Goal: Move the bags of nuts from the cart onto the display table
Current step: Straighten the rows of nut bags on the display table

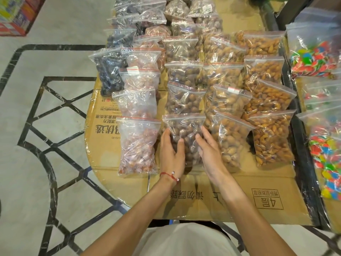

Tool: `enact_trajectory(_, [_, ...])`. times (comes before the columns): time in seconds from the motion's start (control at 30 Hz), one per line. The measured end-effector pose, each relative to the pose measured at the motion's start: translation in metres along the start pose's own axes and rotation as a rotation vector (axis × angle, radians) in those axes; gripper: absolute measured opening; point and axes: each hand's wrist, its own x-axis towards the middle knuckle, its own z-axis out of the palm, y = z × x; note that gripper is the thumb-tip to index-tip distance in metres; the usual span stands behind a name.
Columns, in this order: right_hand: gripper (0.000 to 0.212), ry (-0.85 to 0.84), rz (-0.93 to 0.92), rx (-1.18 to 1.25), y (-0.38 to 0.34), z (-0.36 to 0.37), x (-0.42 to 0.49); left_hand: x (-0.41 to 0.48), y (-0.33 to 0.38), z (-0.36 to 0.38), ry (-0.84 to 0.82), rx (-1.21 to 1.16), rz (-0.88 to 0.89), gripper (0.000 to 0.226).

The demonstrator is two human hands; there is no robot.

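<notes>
Two released grips frame the front bag of brown nuts (pixel 184 130) on the cardboard-covered worktop (pixel 203 196): left hand (pixel 171 154) flat against its left side, right hand (pixel 208 146) open at its right. Rows of bags (pixel 184 74) behind suggest the job is well advanced; no cart is visible. Both forearms (pixel 147 204) reach forward, converging on it.

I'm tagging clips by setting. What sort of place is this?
Probably a small shop or stall selling loose dry goods: rows of zip bags of nuts on a cardboard-covered display table, bags of multicoloured pieces alongside, and stacked boxed goods on the floor.
</notes>
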Motion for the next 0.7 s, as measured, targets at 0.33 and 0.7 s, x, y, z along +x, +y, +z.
enact_trajectory(0.33, [0.075, -0.014, -0.047, -0.144, -0.017, 0.009, 0.022, 0.04, 0.015, 0.0, -0.02, 0.026, -0.015, 0.048])
enact_trajectory(0.7, [0.066, -0.06, -0.127, -0.125, -0.041, 0.02, 0.057, 0.052, 0.018, 0.014, 0.041, -0.038, -0.036, 0.063])
